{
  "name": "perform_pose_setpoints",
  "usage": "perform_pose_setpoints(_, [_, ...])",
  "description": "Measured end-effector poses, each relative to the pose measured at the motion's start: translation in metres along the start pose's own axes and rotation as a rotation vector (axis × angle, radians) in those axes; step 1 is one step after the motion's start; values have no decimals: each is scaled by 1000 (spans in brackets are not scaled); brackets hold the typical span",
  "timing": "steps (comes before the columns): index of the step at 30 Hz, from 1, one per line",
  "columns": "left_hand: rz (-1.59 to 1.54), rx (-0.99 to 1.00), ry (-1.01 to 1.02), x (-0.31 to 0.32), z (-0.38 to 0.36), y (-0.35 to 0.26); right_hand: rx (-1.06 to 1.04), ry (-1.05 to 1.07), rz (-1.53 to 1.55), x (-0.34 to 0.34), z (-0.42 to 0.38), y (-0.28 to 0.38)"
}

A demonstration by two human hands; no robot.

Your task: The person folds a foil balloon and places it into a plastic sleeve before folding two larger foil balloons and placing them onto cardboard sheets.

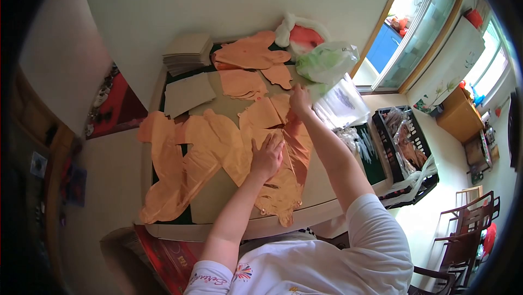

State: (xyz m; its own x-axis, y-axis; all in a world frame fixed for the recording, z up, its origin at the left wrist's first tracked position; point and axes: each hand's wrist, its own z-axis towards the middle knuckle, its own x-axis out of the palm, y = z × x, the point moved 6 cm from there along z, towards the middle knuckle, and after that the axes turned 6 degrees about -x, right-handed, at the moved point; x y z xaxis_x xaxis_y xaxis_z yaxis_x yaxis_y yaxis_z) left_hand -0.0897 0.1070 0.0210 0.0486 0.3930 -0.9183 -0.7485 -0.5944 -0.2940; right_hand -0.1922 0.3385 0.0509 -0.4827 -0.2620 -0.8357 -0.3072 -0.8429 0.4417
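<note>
Left hand (pixel 267 158) flat and open on orange cut pieces (pixel 272 131) spread across the worktop (pixel 218 208) — pressing, not gripping. Right hand (pixel 299 99) stretched to the far edge of the same pieces, fingers down on them (closed or not, cannot tell). Green bag (pixel 327 62) just beyond. Likely risk — pulling one layer, dragging the loose stack askew, or sliding overhanging pieces off the near edge.

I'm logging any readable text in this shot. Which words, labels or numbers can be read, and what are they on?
No text reads with certainty.
Sleeve of the white shirt: cursive script, perhaps "Selina", too small to be sure.
Green and white plastic bag: faint dark marks, blurred.
Clear bag near the right hand: a dark print, unreadable.
Orange cut pieces under the left hand: no text.
</note>
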Motion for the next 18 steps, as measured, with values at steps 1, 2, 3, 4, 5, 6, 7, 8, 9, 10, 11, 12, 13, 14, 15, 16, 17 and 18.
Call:
perform_pose_setpoints(1, [2, 4, 0, 0, -1, -1, -31, -28, -3, 0, -6, 4])
perform_pose_setpoints(2, [14, 6, 16, 1, -2, 0, -64, -55, -8, 0, -14, 9])
perform_pose_setpoints(3, [23, 5, 26, 0, -1, -1, -34, 146, 8, -10, -35, 26])
perform_pose_setpoints(4, [31, 3, 38, 0, 0, -1, -3, 213, 98, -2, -42, 21])
perform_pose_setpoints(5, [21, 2, 28, 0, 0, -1, 32, 280, 192, 9, -49, 14])
perform_pose_setpoints(6, [12, 3, 21, 0, 0, -1, 72, 347, 288, 12, -58, 14])
perform_pose_setpoints(7, [4, 4, 17, -1, -1, -1, 96, 360, 410, 13, -65, 15])
perform_pose_setpoints(8, [11, 7, 23, -1, -2, -1, 120, 370, 534, 13, -70, 16])
perform_pose_setpoints(9, [19, 10, 27, -1, -1, -1, 142, 378, 656, 11, -74, 20])
perform_pose_setpoints(10, [26, 14, 30, -2, -1, -1, 32, 402, 612, 13, -76, 25])
perform_pose_setpoints(11, [28, 16, 28, -1, -1, -2, -79, 425, 567, 14, -79, 31])
perform_pose_setpoints(12, [30, 18, 25, -1, -1, -1, -190, 447, 522, 14, -81, 37])
perform_pose_setpoints(13, [33, 19, 20, -1, -1, -1, -316, 524, 479, 15, -83, 45])
perform_pose_setpoints(14, [33, 22, 26, 0, 0, -1, -263, 439, 422, 11, -77, 41])
perform_pose_setpoints(15, [33, 22, 30, 0, 0, -1, -213, 355, 365, 6, -69, 38])
perform_pose_setpoints(16, [34, 21, 33, 0, 0, -1, -164, 271, 308, 1, -60, 34])
perform_pose_setpoints(17, [24, 15, 37, 1, -1, 0, -45, 45, 222, 12, -40, 3])
perform_pose_setpoints(18, [15, 9, 39, 2, -1, 0, -3, -19, 94, 15, -34, -10])
